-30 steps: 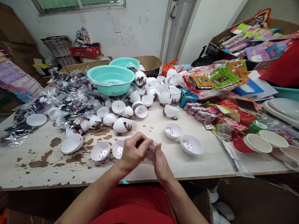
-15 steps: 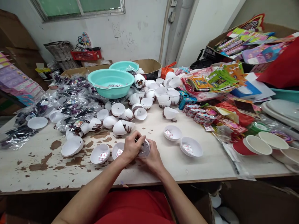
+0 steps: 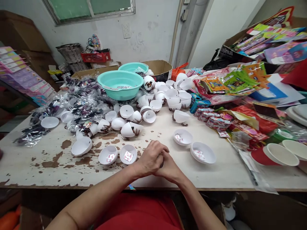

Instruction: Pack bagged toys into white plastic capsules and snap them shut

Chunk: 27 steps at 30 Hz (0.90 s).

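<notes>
your left hand (image 3: 151, 158) lies clenched over your right hand (image 3: 170, 167), both pressed together low over the near edge of the worn white table (image 3: 38, 166); whatever sits between the palms is hidden, so you cannot tell what they grasp. just left of the hands, 2 open white half-shells (image 3: 118, 155) lie side by side, each with a small sachet inside. to the right, 2 more half-shells with sachets (image 3: 193, 145) rest near each other, apart from the hands. beyond them, across the middle of the table, a heap of white shell halves (image 3: 153, 102) spreads out, some with dark spidery figures at their rims. behind the heap stands a teal basin (image 3: 120, 83), with a second teal basin (image 3: 133, 67) just behind it. clear bags of dark toy parts (image 3: 76, 105) cover the left of the table, and bright printed packets (image 3: 230, 83) pile up on the right, with white bowls (image 3: 280, 153) near the right edge. your red shirt (image 3: 141, 212) fills the bottom of the view.
</notes>
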{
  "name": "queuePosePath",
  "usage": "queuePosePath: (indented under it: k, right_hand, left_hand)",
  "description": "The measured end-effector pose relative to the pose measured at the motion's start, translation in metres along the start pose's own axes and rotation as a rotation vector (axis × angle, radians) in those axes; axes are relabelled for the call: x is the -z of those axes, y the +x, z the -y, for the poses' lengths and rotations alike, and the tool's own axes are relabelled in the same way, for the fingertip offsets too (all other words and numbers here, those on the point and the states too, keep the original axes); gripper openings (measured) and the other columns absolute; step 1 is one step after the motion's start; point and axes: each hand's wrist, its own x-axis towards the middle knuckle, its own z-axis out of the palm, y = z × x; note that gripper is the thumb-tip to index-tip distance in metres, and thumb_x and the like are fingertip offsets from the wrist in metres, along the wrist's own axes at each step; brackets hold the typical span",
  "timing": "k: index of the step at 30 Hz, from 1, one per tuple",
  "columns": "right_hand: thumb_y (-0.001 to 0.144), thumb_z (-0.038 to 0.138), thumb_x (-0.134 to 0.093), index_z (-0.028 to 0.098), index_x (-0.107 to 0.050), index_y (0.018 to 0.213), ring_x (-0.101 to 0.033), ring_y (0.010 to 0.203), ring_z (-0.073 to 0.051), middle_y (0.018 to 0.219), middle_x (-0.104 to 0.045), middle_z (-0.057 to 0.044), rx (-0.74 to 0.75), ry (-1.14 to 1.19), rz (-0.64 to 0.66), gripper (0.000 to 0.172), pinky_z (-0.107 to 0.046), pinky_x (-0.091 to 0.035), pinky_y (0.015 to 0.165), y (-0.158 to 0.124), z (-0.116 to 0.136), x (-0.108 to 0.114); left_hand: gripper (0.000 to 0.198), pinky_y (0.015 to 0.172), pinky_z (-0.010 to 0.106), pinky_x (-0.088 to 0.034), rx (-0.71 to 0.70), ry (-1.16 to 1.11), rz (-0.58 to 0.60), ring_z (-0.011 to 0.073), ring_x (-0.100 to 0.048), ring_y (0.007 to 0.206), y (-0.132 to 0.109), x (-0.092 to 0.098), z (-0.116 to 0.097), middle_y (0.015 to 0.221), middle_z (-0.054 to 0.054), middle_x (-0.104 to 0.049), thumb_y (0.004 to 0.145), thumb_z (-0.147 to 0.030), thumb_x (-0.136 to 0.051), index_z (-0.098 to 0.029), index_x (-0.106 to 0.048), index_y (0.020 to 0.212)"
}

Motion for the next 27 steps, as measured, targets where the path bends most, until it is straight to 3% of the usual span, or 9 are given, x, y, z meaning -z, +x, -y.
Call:
queuePosePath:
  k: [3,6,11,15,17,19,22,24,27]
  right_hand:
    - [0.054,0.015,-0.069,0.02,-0.06,0.092,-0.064,0.084,-0.026,0.091,-0.067,-0.003,-0.053,-0.001,0.051,0.04,-0.036,-0.055,0.069,0.0,0.006,-0.002]
    - [0.055,0.017,-0.069,0.019,-0.059,0.098,-0.065,0.081,-0.027,0.089,-0.068,-0.003,-0.079,0.062,0.027,0.045,-0.036,-0.055,0.066,0.0,0.01,-0.007]
    - [0.056,0.018,-0.073,0.019,-0.062,0.103,-0.063,0.103,-0.031,0.108,-0.069,-0.007,-0.058,0.119,0.094,0.049,-0.042,-0.054,0.085,0.003,0.005,-0.018]
    - [0.056,0.029,-0.079,0.02,-0.064,0.093,-0.065,0.094,-0.03,0.096,-0.07,-0.008,-0.104,0.088,-0.062,0.041,-0.042,-0.055,0.081,0.003,-0.008,-0.012]
    - [0.061,0.035,-0.079,0.019,-0.063,0.095,-0.066,0.088,-0.029,0.091,-0.071,-0.007,-0.128,0.104,-0.133,0.04,-0.042,-0.055,0.079,-0.001,-0.013,-0.001]
    - [0.061,0.039,-0.081,0.017,-0.062,0.097,-0.066,0.087,-0.027,0.091,-0.07,-0.007,-0.143,0.14,-0.212,0.046,-0.042,-0.054,0.081,-0.007,-0.014,0.013]
    - [0.056,0.04,-0.085,0.017,-0.063,0.094,-0.066,0.086,-0.026,0.091,-0.07,-0.006,-0.156,0.194,-0.31,0.05,-0.04,-0.052,0.082,-0.017,-0.011,0.032]
    - [0.055,0.04,-0.086,0.017,-0.064,0.095,-0.066,0.084,-0.025,0.089,-0.07,-0.005,-0.17,0.222,-0.34,0.051,-0.039,-0.052,0.081,-0.024,-0.008,0.04]
    - [0.055,0.041,-0.086,0.018,-0.064,0.099,-0.066,0.082,-0.025,0.087,-0.07,-0.004,-0.195,0.227,-0.383,0.055,-0.039,-0.052,0.082,-0.034,-0.009,0.046]
  left_hand:
    - [0.035,0.083,0.031,-0.046,0.001,-0.074,0.12,0.0186,-0.053,0.091,0.006,0.012,-0.005,0.092,0.005,-0.057,0.068,-0.004,-0.039,-0.019,-0.061,0.09]
    - [0.037,0.089,0.03,-0.047,0.124,-0.131,0.174,0.0176,-0.056,0.097,0.012,0.02,-0.008,0.1,0.005,-0.056,0.067,-0.004,-0.039,-0.02,-0.062,0.09]
    - [0.038,0.108,0.046,-0.033,0.224,0.098,0.108,0.0257,-0.038,0.129,0.012,0.01,-0.009,0.135,0.006,-0.046,0.078,-0.008,-0.04,-0.025,-0.062,0.105]
    - [0.029,0.102,0.04,-0.041,0.165,-0.069,0.182,0.0225,-0.051,0.116,0.014,0.003,-0.006,0.125,0.007,-0.057,0.09,-0.024,-0.043,-0.024,-0.057,0.115]
    - [0.034,0.097,0.037,-0.046,0.175,-0.12,0.221,0.0215,-0.056,0.111,0.027,0.008,0.005,0.123,0.008,-0.059,0.095,-0.033,-0.04,-0.023,-0.05,0.126]
    - [0.038,0.103,0.043,-0.041,0.207,0.062,0.162,0.0253,-0.052,0.12,0.049,0.018,0.026,0.13,0.011,-0.056,0.094,-0.033,-0.044,-0.021,-0.048,0.13]
    - [0.03,0.116,0.056,-0.013,0.205,0.451,0.057,0.0321,-0.027,0.14,0.089,0.035,0.062,0.138,0.013,-0.05,0.085,-0.014,-0.053,-0.018,-0.062,0.114]
    - [0.028,0.116,0.056,-0.001,0.201,0.478,0.044,0.0308,-0.019,0.144,0.109,0.043,0.079,0.129,0.014,-0.057,0.081,-0.002,-0.048,-0.016,-0.067,0.097]
    - [0.023,0.115,0.055,-0.013,0.219,0.377,0.037,0.03,-0.036,0.135,0.118,0.043,0.085,0.1,0.013,-0.068,0.083,-0.005,-0.046,-0.017,-0.066,0.084]
